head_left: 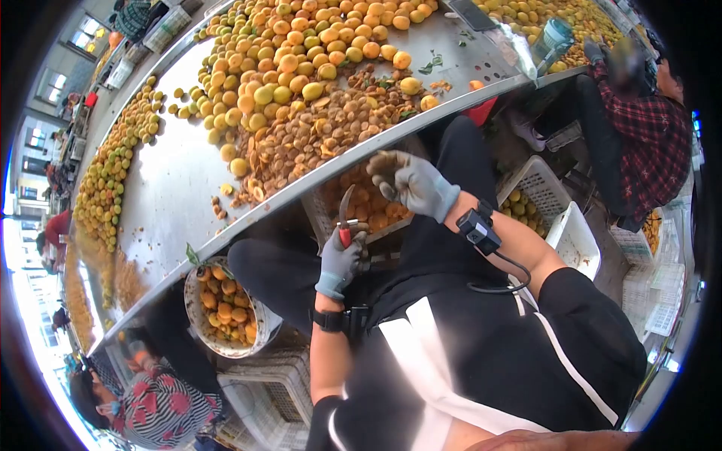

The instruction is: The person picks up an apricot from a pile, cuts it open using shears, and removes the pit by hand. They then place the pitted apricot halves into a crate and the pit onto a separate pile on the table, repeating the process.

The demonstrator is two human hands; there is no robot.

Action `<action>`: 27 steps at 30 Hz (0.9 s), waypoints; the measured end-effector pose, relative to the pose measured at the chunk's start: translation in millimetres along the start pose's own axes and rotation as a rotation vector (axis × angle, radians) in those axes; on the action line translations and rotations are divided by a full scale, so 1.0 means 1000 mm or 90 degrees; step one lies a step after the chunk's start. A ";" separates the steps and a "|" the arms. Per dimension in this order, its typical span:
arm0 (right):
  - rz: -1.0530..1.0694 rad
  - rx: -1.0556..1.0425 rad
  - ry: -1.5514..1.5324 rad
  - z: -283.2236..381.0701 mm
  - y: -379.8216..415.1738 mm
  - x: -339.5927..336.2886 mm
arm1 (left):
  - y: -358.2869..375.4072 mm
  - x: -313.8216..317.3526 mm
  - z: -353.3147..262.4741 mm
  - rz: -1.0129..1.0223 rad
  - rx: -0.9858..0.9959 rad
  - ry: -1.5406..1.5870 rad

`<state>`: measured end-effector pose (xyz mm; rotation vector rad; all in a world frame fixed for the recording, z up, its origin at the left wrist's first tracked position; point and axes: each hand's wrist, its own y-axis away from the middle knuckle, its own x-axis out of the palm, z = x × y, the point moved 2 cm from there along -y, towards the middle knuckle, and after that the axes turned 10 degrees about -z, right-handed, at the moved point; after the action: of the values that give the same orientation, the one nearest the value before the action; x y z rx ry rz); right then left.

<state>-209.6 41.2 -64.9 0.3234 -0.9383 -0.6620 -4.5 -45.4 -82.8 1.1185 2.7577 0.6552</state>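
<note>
My left hand (342, 263), in a grey glove, is closed round the red handle of a small curved knife (346, 207), its blade pointing up. Above and to the right, my right hand (414, 184) is raised in a grey glove with brown-stained fingertips. Its fingers are half curled and apart, with nothing visible in them. Beneath it, a crate (312, 207) holds orange apricot pieces (383, 214), partly hidden by my hand and the table edge. On the metal table (169, 177), brown apricot pits (301, 143) are heaped before whole apricots (263, 60).
The table's raised rim (361, 150) runs diagonally above my knees. A white bucket of apricots (226, 312) stands at left; crates (538, 188) stand at right. A phone (472, 13) and a cup (553, 41) are on the table. Co-workers sit on both sides.
</note>
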 end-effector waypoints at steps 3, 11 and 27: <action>0.110 -0.198 0.034 0.038 -0.027 0.029 | 0.005 0.009 -0.016 0.016 -0.078 -0.017; -0.079 -0.425 0.303 0.142 -0.134 -0.003 | -0.007 0.002 0.005 0.005 -0.041 -0.020; -0.482 -0.526 0.943 0.186 -0.150 -0.027 | -0.023 0.008 0.022 0.033 -0.003 -0.124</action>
<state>-431.8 -50.8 -56.0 0.3071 0.9348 -1.1382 -19.9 -46.7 -111.3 1.1874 2.5709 0.5271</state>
